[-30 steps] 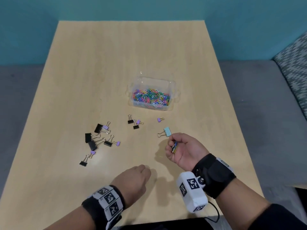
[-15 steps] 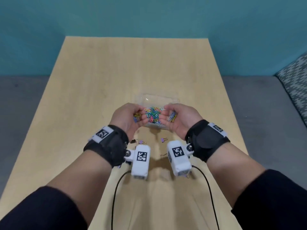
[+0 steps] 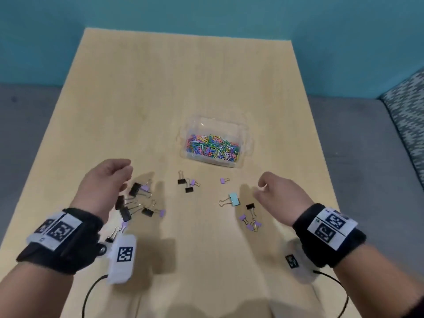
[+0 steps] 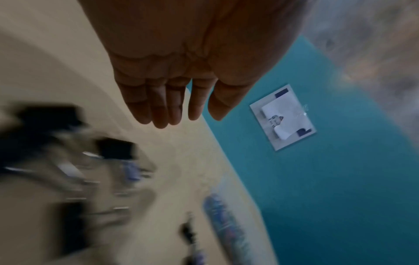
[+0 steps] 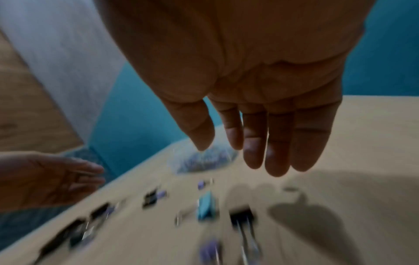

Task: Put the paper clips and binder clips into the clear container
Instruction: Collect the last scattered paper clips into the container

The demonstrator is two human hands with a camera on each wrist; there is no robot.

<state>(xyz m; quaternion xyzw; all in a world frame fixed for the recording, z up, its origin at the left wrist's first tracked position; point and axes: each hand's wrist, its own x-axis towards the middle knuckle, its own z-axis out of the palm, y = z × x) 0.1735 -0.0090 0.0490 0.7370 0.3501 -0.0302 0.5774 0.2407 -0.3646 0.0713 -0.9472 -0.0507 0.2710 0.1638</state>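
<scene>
A clear container point(image 3: 245, 134) half full of coloured paper clips point(image 3: 213, 146) stands mid-table. Binder clips lie loose in front of it: a black and purple cluster point(image 3: 135, 204) at the left, a small group point(image 3: 187, 183) in the middle, a light blue one point(image 3: 233, 199), and black and purple ones point(image 3: 250, 216) at the right. My left hand point(image 3: 110, 180) hovers above the left cluster, fingers relaxed and empty point(image 4: 172, 104). My right hand point(image 3: 275, 193) hovers just right of the blue clip, also empty point(image 5: 260, 136). Both wrist views are blurred by motion.
The wooden table point(image 3: 183, 76) has bare room behind the container and along its near edge. Teal wall at the back, grey floor on both sides, a patterned cushion point(image 3: 408, 115) at the right. Camera cables hang below both wrists.
Both hands were over the container half a second ago holding paper clips. They have since pulled back toward me and apart, empty, to hover over the binder clips.
</scene>
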